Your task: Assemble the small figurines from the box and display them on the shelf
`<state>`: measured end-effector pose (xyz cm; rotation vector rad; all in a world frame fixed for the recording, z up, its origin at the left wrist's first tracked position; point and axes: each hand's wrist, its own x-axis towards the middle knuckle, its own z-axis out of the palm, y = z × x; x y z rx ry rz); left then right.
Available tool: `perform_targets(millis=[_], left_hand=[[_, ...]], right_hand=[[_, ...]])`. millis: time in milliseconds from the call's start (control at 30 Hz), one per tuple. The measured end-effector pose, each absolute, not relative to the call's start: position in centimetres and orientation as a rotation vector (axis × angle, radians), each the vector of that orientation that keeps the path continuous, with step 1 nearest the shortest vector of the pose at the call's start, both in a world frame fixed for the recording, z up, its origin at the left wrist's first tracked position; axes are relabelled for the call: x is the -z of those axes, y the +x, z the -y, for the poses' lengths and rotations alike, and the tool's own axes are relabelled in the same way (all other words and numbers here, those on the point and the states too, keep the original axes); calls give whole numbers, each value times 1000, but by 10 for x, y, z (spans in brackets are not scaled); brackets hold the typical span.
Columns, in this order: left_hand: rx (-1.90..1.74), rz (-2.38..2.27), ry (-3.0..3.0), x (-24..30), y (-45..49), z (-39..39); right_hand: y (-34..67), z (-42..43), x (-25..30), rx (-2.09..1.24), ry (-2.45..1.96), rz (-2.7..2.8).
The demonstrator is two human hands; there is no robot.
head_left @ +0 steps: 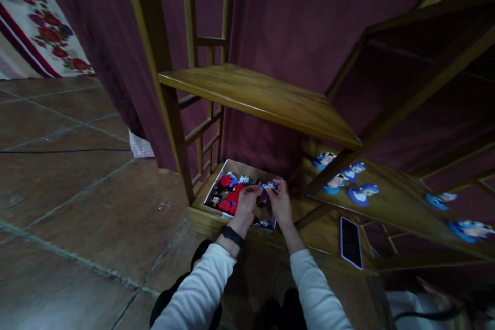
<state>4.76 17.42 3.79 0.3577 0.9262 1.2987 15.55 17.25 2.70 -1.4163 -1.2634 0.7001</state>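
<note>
- The right hand (280, 197) has its fingers gripping a small blue-and-white figurine (269, 185) over the open cardboard box (255, 169).
- The left hand (247, 199) brings its fingertips to the figurine's other side; whether they grip it too, I cannot tell.
- The step looks like handling this single piece between both hands; the next move seems to call for one secure hold, clear of the box's contents.
- Around the hands, red-based figurines (233, 196) fill much of the box.
- To the right, a phone (351, 242) lies on the lower shelf (323, 233); more figurines (362, 195) sit above, spaced along a wooden shelf (402, 202).
</note>
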Motion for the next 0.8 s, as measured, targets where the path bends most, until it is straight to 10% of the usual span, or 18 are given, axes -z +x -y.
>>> perform_targets(millis=[800], left_hand=[[-1271,-921,389,-45,41,-176]], right_hand=[[165,-173,-27,-787,-1524,1266]])
